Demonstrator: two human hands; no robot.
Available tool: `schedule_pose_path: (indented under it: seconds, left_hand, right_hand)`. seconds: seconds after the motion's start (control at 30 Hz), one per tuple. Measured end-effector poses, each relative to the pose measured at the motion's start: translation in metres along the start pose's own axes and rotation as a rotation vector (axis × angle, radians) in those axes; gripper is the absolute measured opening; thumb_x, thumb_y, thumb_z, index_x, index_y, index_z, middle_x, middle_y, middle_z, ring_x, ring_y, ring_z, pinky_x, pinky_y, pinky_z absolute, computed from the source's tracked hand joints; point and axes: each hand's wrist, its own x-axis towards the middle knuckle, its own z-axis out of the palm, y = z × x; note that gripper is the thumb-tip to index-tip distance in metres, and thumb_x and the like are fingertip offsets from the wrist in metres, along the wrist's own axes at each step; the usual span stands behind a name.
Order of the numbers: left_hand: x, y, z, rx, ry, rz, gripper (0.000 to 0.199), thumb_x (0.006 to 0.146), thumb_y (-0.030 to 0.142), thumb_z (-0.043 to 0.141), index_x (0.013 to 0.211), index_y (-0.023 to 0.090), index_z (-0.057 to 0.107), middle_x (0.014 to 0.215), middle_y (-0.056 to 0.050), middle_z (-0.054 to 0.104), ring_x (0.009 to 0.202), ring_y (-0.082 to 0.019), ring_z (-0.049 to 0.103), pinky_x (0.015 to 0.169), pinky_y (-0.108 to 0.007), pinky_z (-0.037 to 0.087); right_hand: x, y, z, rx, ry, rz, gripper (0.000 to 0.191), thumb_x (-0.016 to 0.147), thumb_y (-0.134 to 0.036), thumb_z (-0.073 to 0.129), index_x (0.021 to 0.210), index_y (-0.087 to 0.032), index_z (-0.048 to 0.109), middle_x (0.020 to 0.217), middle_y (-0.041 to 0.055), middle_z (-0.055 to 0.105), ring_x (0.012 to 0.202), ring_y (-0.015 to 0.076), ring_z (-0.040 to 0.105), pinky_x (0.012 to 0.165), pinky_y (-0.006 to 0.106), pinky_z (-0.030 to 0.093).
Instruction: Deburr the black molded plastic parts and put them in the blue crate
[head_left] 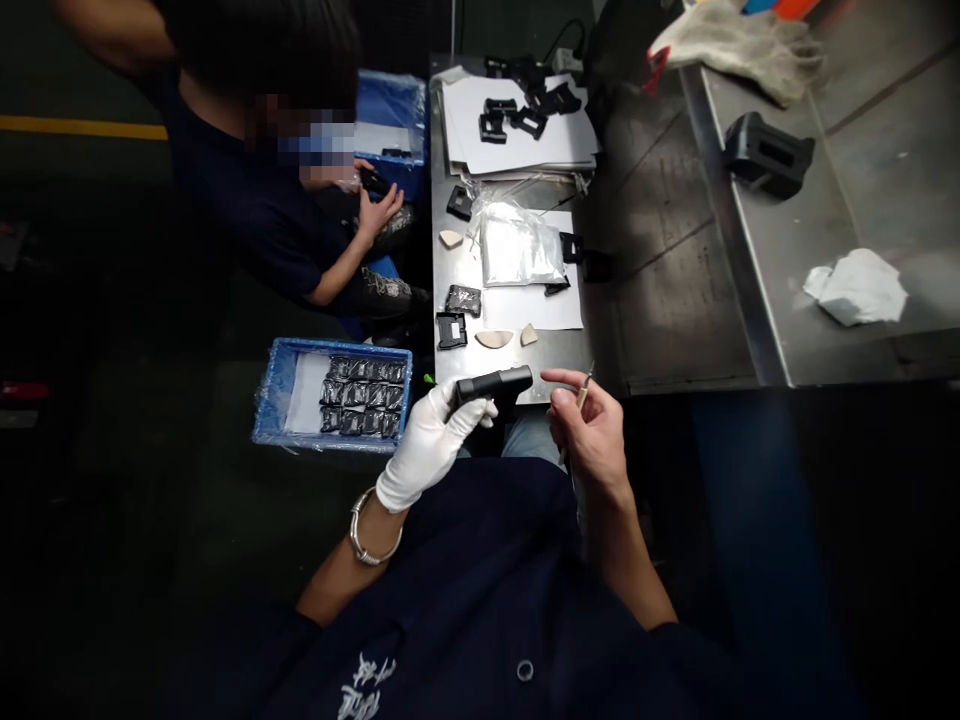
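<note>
My left hand [431,440], in a white glove, grips a black plastic part [495,383] by its left end, above the near edge of the metal table. My bare right hand [594,430] is closed around a slim tool with a light handle and a thin pointed metal tip [589,372], which points up. Its index finger stretches toward the part's right end, with a small gap between them. On the table just beyond lie two pale beige pieces, a curved one [494,340] and a smaller one [529,334], beside a black plastic part [451,330].
A blue crate [274,400] with rows of wrapped black parts stands at left. A co-worker [247,200] handles a black part beside another blue crate [420,100]. Clear plastic bags [521,245] lie mid-table. A metal bench [757,300] at right bears a glove [742,55].
</note>
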Motion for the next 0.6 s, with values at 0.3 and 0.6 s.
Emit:
schedule_pose_path:
  seconds: [0.3,0.6]
  left_hand:
    - [0.012,0.005,0.015,0.186,-0.017,0.039,0.015,0.088,0.027,0.069,0.1,0.018,0.071,0.088,-0.004,0.071,0.082,-0.018,0.064,0.081,-0.027,0.047]
    - [0.022,0.013,0.028,0.286,-0.007,0.063,0.016,0.08,0.021,0.076,0.096,0.019,0.075,0.09,-0.004,0.068,0.086,-0.018,0.061,0.085,-0.027,0.046]
  right_hand:
    - [0.007,-0.013,0.001,0.001,-0.031,-0.045,0.03,0.085,-0.042,0.071,0.105,-0.02,0.071,0.061,-0.0051,0.037,0.049,0.0061,0.031,0.043,0.022,0.024]
    - [0.011,-0.008,-0.01,0.067,-0.056,-0.034,0.028,0.087,-0.042,0.069,0.105,-0.02,0.068,0.061,-0.0055,0.038,0.047,0.0058,0.031,0.042,0.022,0.023]
